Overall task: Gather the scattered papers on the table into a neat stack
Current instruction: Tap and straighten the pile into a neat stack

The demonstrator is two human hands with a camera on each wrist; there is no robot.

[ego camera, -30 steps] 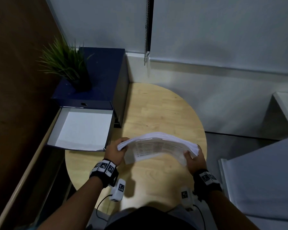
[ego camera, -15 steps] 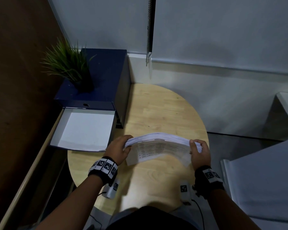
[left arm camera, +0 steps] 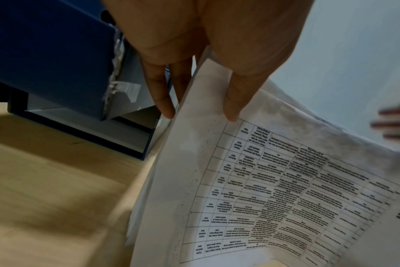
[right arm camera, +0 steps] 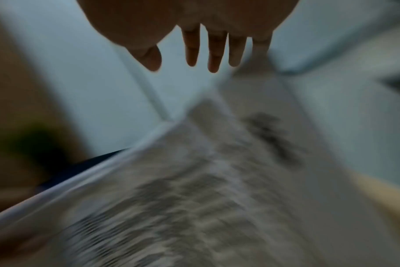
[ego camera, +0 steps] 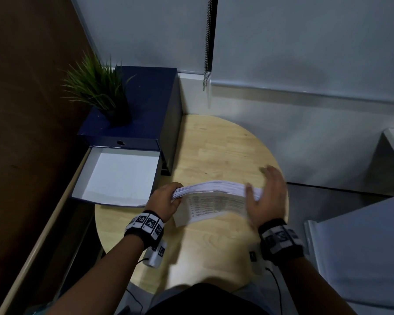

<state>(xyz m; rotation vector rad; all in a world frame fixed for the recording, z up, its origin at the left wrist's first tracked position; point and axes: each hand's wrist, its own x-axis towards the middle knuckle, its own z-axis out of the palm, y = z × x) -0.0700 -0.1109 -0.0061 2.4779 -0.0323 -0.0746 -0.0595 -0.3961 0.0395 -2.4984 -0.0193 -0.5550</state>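
A thick stack of white papers (ego camera: 214,196) with a printed table on its near face stands on its long edge on the round wooden table (ego camera: 225,151). My left hand (ego camera: 166,201) grips the stack's left end, thumb on the printed face (left arm camera: 286,180) and fingers (left arm camera: 162,97) behind. My right hand (ego camera: 266,196) is at the stack's right end with straight, spread fingers (right arm camera: 212,54), blurred by motion and holding nothing. The right wrist view shows the papers (right arm camera: 194,198) below the open palm.
A dark blue drawer cabinet (ego camera: 146,105) stands at the table's left with a potted grass plant (ego camera: 98,89) on top. Its white-lined drawer (ego camera: 121,176) is pulled out just left of my left hand. A blind cord (ego camera: 207,42) hangs at the back wall.
My right hand has let go of the stack's right end and opened, lifting up and away. The left hand keeps its grip and the stack stays upright.
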